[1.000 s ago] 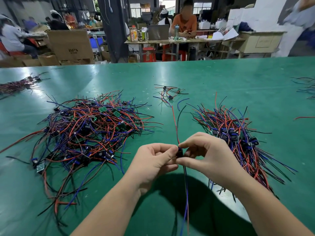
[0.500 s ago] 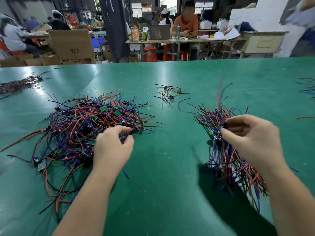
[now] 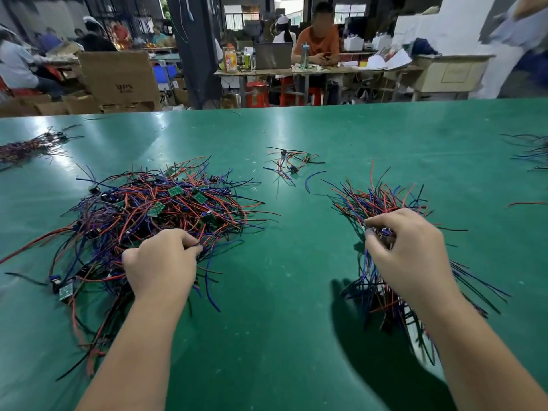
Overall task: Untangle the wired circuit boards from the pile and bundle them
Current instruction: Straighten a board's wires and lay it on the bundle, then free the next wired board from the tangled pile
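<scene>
Red, blue and black leads make up the tangled pile (image 3: 154,221), which lies on the left half of the green bench (image 3: 296,336) with several small green circuit boards (image 3: 175,191) showing on top. My left hand (image 3: 161,262) is at the near right edge of that pile, fingers curled in and pinching a few wires there; which board they belong to I cannot tell. My right hand (image 3: 409,250) is clenched round the middle of the bundle (image 3: 382,200), well apart on the right, with lead ends fanning out beyond and below the grip. I judge the step in hand to be picking the next unit out of the pile. The next move calls for a slow upward draw so that neighbouring leads slip free, then a carry across to the bundle. Beyond both, a small loose cluster (image 3: 292,163) lies near the bench's middle.
</scene>
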{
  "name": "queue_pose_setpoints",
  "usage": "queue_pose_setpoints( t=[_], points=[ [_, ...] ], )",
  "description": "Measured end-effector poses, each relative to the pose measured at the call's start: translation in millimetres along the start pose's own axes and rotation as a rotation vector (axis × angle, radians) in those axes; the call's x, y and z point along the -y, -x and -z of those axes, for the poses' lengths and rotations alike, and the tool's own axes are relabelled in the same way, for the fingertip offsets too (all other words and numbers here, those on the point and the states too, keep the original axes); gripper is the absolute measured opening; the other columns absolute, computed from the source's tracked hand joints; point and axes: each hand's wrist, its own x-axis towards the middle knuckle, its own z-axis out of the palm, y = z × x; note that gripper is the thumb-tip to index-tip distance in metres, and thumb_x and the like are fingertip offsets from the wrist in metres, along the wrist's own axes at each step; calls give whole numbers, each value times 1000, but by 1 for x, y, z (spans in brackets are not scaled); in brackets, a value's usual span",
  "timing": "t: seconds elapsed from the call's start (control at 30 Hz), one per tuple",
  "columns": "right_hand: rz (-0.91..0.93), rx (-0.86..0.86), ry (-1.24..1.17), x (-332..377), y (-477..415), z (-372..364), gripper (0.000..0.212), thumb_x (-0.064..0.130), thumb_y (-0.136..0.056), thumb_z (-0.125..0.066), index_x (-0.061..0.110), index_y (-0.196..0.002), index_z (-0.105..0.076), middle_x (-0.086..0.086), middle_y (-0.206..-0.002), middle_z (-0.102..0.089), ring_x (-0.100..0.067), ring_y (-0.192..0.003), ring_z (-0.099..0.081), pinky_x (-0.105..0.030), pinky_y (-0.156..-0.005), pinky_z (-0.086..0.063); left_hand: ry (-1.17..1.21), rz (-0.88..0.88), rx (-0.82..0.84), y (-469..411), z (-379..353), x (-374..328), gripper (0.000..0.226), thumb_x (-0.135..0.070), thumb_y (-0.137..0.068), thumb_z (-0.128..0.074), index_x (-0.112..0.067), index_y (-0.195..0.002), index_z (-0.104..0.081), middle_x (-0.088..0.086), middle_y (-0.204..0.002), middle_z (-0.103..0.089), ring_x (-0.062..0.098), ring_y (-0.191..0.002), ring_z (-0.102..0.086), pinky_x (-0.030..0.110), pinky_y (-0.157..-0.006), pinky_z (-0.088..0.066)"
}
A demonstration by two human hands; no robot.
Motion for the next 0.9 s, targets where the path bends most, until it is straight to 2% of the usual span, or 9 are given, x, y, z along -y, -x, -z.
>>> queue_pose_setpoints(
  t=[0.1, 0.17, 0.27, 0.33, 0.43, 0.57, 0.7, 0.83, 0.9],
  points=[
    [104, 87, -153, 15, 9, -10, 16, 4, -80, -68, 11, -93, -74, 1, -86, -66, -11, -71, -57, -17, -73, -42, 383, -168, -244, 6, 5, -10, 9, -25, -81, -75, -17, -85, -76, -3, -66, -68, 14, -55, -56, 21, -57, -46],
    [131, 244, -323, 25, 17, -19, 28, 5, -81, -68, 20, -105, -71, 5, -89, -66, -4, -64, -54, -10, -67, -41, 626, -330, -335, 16, 10, -25, 7, -16, -80, -76, -15, -87, -76, -12, -70, -67, 11, -56, -59, 9, -57, -44],
    [72, 487, -622, 38, 28, -33, 60, 8, -83, -70, 41, -128, -48, 9, -97, -63, -3, -61, -50, -15, -65, -43, 932, -549, -140, 45, 5, -52, 20, -6, -77, -77, -19, -91, -73, -16, -85, -71, 4, -74, -69, 15, -72, -52],
    [-8, 538, -906, 45, 30, -38, 64, -1, -82, -67, 36, -131, -46, 2, -90, -62, -11, -67, -52, -25, -68, -44, 1009, -708, 32, 65, -1, -66, 19, -6, -77, -75, -20, -89, -74, -13, -91, -74, 4, -85, -70, 19, -79, -53],
    [-53, 390, -1018, 40, 26, -35, 48, -4, -60, -61, 23, -99, -68, -3, -88, -70, -11, -80, -65, -26, -77, -51, 995, -881, 84, 82, -9, -77, 7, -10, -78, -73, -12, -84, -75, -6, -96, -74, 7, -93, -68, 26, -86, -52],
    [-161, 253, -1134, 34, 20, -33, 31, -10, -72, -71, 20, -75, -75, -3, -79, -72, -14, -76, -67, -23, -73, -54, 1030, -891, 78, 88, -6, -80, 10, -5, -77, -75, -10, -86, -75, -5, -96, -74, 8, -92, -68, 31, -83, -54],
    [-274, 142, -1203, 32, 15, -29, 11, 22, -73, -68, 18, -82, -73, -5, -78, -74, -14, -73, -68, -20, -66, -53, 947, -868, 44, 84, -1, -80, 30, -11, -80, -73, -16, -109, -68, -7, -115, -68, 7, -107, -62, 27, -93, -48],
    [-437, 121, -1362, 30, 10, -23, 21, 30, -74, -62, 13, -86, -69, -4, -77, -73, -15, -72, -72, -15, -57, -51, 818, -536, 31, 74, -3, -76, 44, -20, -83, -66, -21, -125, -52, -11, -114, -59, -2, -103, -54, 11, -91, -39],
    [-478, 143, -1433, 30, 9, -21, 22, 29, -75, -59, 13, -88, -67, -3, -77, -73, -13, -71, -71, -14, -56, -50, 760, -388, 127, 69, -7, -71, 31, -31, -88, -64, -25, -117, -54, -13, -105, -62, -2, -99, -55, 17, -91, -42]
  ],
)
